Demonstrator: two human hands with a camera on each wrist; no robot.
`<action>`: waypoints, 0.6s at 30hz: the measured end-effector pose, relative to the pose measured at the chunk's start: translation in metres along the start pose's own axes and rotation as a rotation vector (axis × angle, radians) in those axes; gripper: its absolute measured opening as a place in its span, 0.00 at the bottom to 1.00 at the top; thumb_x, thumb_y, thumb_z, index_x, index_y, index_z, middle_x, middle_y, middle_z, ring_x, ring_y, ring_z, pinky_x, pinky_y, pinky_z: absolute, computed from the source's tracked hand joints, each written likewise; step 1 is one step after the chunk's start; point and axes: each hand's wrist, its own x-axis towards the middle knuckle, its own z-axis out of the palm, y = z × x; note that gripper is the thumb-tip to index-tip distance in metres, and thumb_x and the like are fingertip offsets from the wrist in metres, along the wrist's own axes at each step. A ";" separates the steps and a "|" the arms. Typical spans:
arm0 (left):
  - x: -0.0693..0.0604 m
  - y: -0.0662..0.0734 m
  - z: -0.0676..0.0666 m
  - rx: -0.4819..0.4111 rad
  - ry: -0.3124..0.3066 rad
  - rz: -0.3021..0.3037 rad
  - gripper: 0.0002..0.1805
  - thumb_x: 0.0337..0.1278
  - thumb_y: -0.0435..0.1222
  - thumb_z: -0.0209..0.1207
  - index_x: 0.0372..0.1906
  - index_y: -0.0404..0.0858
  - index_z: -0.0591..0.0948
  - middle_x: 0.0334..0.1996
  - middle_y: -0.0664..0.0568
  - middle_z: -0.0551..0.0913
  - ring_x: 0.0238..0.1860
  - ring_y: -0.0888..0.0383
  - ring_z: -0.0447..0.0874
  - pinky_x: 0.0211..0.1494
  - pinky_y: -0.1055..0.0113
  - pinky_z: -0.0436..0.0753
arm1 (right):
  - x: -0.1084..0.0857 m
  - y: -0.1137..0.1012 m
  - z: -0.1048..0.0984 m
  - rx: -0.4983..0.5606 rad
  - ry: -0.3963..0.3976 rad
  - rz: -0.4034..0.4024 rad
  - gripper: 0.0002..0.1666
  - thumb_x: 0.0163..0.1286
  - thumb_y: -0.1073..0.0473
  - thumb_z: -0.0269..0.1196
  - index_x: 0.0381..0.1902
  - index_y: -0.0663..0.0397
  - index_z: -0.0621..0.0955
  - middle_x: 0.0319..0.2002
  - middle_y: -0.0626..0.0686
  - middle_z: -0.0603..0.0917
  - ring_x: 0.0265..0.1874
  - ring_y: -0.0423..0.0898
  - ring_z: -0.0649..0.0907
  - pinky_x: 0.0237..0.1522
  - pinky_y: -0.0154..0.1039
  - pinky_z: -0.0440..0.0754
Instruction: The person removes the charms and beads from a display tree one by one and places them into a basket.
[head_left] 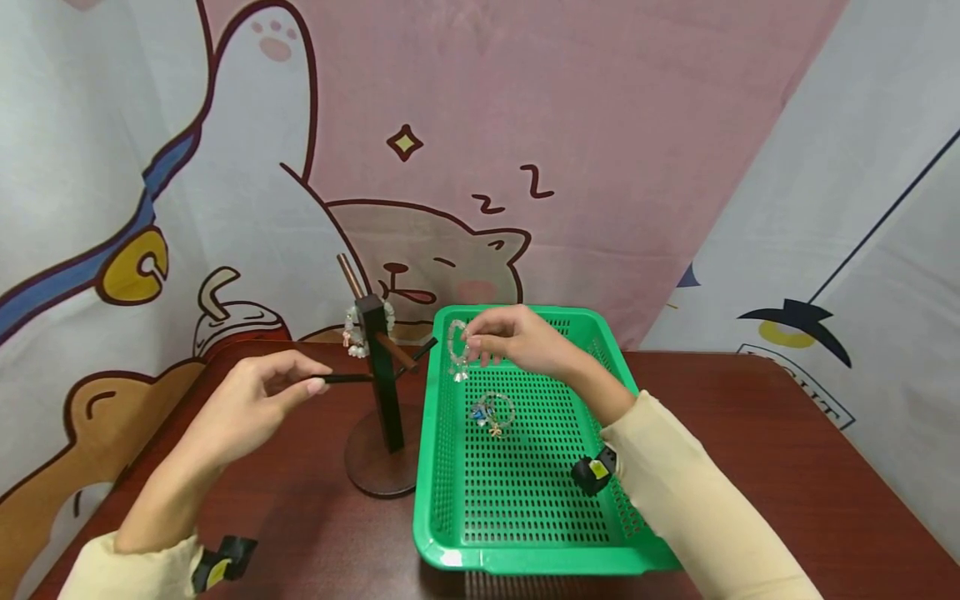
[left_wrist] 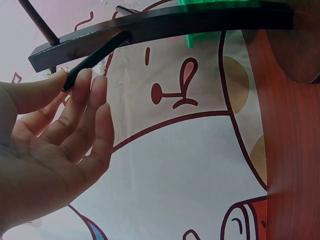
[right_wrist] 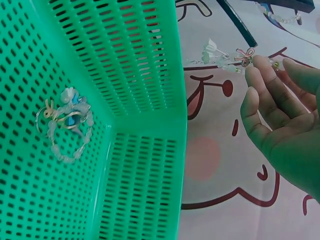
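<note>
My left hand (head_left: 243, 408) pinches the end of a black peg (head_left: 347, 378) on a dark wooden stand (head_left: 386, 400). The left wrist view shows thumb and fingertips on this peg (left_wrist: 97, 59), the other fingers loosely bent. My right hand (head_left: 528, 340) pinches a bracelet of clear beads (head_left: 452, 343) above the basket's far left edge. Pale flower charms and a wire bow hang from this bracelet (right_wrist: 225, 61) in the right wrist view. Another pale beaded bracelet (head_left: 357, 342) hangs behind the top of the post. The free tip of a back peg is near the held bracelet.
A green perforated basket (head_left: 551, 560) stands on the brown table (head_left: 300, 517), right of the stand. On its floor lies clear-beaded jewellery (head_left: 510, 408) with blue and gold charms. The stand's other pegs jut out several ways. A cartoon-printed cloth (head_left: 600, 167) hangs behind.
</note>
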 end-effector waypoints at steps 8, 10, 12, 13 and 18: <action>0.000 0.000 -0.001 -0.003 -0.005 -0.003 0.06 0.57 0.34 0.58 0.39 0.39 0.82 0.32 0.53 0.83 0.33 0.59 0.78 0.31 0.67 0.72 | -0.007 0.014 -0.003 -0.023 -0.004 0.024 0.08 0.67 0.64 0.56 0.38 0.62 0.81 0.30 0.57 0.84 0.26 0.49 0.80 0.29 0.39 0.76; 0.000 0.000 -0.001 -0.007 -0.006 -0.004 0.06 0.58 0.34 0.58 0.39 0.39 0.82 0.32 0.53 0.83 0.33 0.59 0.78 0.32 0.67 0.72 | -0.010 0.019 -0.003 -0.026 -0.006 0.041 0.08 0.67 0.64 0.56 0.39 0.61 0.81 0.31 0.57 0.84 0.26 0.49 0.80 0.29 0.39 0.76; 0.000 0.000 -0.001 -0.013 -0.008 -0.005 0.06 0.58 0.34 0.58 0.39 0.39 0.82 0.33 0.53 0.83 0.34 0.59 0.78 0.32 0.67 0.72 | -0.013 0.024 -0.002 -0.025 -0.006 0.058 0.08 0.67 0.63 0.56 0.39 0.60 0.81 0.31 0.58 0.84 0.26 0.49 0.80 0.29 0.40 0.76; 0.000 0.000 0.000 -0.015 -0.010 -0.005 0.06 0.58 0.34 0.58 0.39 0.39 0.82 0.33 0.53 0.83 0.34 0.60 0.78 0.33 0.67 0.72 | -0.014 0.026 -0.002 -0.027 -0.005 0.068 0.08 0.67 0.63 0.56 0.39 0.60 0.81 0.31 0.58 0.84 0.26 0.49 0.80 0.29 0.39 0.76; 0.000 0.000 0.000 -0.015 -0.011 -0.009 0.06 0.58 0.34 0.58 0.39 0.39 0.82 0.34 0.53 0.83 0.34 0.60 0.78 0.33 0.67 0.72 | -0.020 0.040 0.000 -0.031 -0.010 0.106 0.08 0.67 0.63 0.56 0.39 0.61 0.81 0.31 0.60 0.83 0.25 0.48 0.80 0.28 0.38 0.76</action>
